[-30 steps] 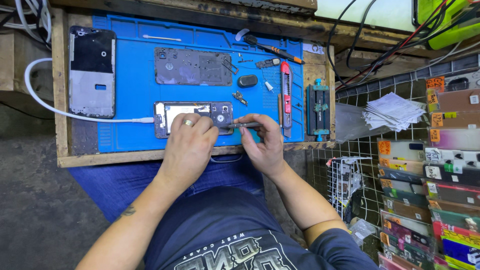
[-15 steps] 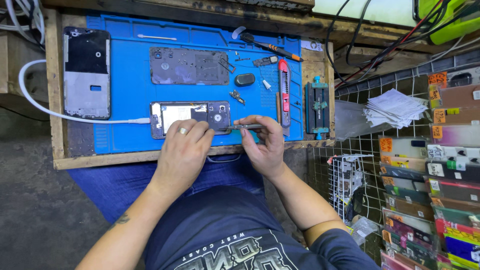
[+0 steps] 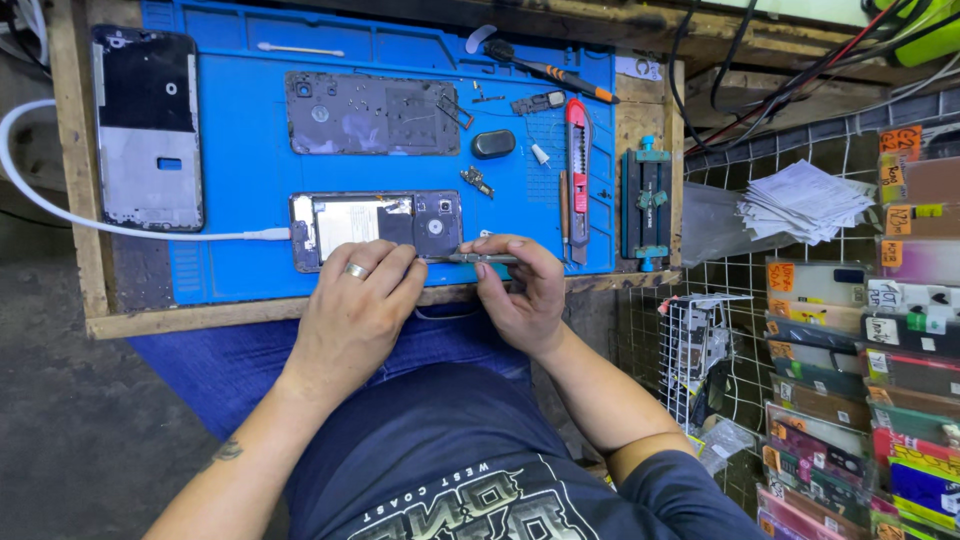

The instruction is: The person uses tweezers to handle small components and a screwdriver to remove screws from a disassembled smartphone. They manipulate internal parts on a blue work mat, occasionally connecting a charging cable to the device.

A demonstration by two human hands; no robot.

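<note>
An opened phone (image 3: 375, 228) lies on a blue work mat (image 3: 240, 170), with a white cable (image 3: 120, 225) plugged into its left end. My left hand (image 3: 355, 310), wearing a ring, rests over the phone's near edge and steadies it. My right hand (image 3: 520, 295) grips thin metal tweezers (image 3: 470, 259) whose tip points left at the phone's lower right corner. A removed back cover (image 3: 375, 112) lies flat further back on the mat.
A phone frame (image 3: 148, 125) lies at the mat's left. A red utility knife (image 3: 577, 160), an orange-handled screwdriver (image 3: 555, 70), a small black part (image 3: 493, 144) and a blue clamp jig (image 3: 647, 205) sit to the right. Beyond are a wire rack (image 3: 700, 340), papers (image 3: 800, 200) and packaged goods (image 3: 870, 380).
The view has shifted slightly. Both hands stay at the opened phone; my right hand has nudged the tweezers leftward towards the phone's corner.
</note>
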